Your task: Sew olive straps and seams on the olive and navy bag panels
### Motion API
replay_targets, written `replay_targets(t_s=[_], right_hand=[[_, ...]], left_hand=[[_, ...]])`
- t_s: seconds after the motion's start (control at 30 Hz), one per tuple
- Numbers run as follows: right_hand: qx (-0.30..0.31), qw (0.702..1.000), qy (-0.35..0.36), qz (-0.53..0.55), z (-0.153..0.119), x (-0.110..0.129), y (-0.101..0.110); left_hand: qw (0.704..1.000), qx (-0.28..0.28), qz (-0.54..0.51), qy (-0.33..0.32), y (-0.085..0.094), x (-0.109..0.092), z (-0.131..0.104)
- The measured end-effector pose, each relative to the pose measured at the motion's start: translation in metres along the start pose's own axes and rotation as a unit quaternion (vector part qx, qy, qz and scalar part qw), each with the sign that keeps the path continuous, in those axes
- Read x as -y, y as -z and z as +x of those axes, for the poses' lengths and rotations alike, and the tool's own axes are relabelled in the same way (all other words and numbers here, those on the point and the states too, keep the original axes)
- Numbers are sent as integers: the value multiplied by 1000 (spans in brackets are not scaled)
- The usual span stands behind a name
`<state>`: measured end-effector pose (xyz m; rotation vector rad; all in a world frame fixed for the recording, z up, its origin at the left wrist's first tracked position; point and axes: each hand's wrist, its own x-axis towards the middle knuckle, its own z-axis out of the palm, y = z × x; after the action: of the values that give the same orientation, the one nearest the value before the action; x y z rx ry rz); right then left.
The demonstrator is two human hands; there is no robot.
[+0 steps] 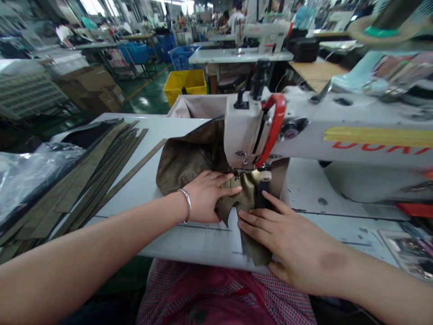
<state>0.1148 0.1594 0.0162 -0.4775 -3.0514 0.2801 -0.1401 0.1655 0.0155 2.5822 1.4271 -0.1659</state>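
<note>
An olive-brown fabric piece (189, 164) lies bunched on the white machine table, partly under the head of a sewing machine (241, 131). My left hand (206, 194) rests on the fabric left of the presser foot (237, 174), fingers stretched out. On the near right part of the cloth lies my right hand (270, 230), its fingers spread flat and the thumb toward the table's front edge. A dark strip of material shows beside the right fingertips. The needle's tip and the far side of the fabric are hidden behind the machine head.
Long olive strips (111, 171) lie in a pile at the left, next to clear plastic wrap (40, 167). Beyond the table stand a yellow bin (186, 85), blue crates (182, 58) and cardboard boxes (91, 88). Other people work at machines farther back.
</note>
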Motion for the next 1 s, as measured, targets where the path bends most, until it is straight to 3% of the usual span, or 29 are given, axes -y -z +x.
replay_targets(t_s=[0.2,0.27,0.4,0.47,0.53,0.6,0.67,0.7,0.83,1.0], right_hand=[[-27,983,33,-179,11,-17,16],[4,983,36,-180,15,-19,18],[95,981,-26,-168,14,-14,15],[107,980,-29,-163,9,-13,10],[66,983,16,-172,3,-17,4],[-19,978,65,-197,-3,-25,-1],[-84,968,68,-224,-8,-32,-4],[-89,967,56,-230,-9,-35,-4],[-13,976,2,-217,-7,-31,-5],[-11,977,40,-208,-2,-24,-31]], left_hand=[[999,28,-6,33,12,-8,-3],[998,25,-3,57,9,-7,-2],[996,17,3,86,-1,-3,4],[996,-2,10,93,-5,-4,5],[996,-16,11,90,-6,-4,4],[996,-18,7,82,-5,-5,4],[997,-19,8,78,-3,-7,4],[997,-18,11,79,-1,-8,4],[996,-14,28,85,3,-14,2],[997,-10,23,77,-6,-2,0]])
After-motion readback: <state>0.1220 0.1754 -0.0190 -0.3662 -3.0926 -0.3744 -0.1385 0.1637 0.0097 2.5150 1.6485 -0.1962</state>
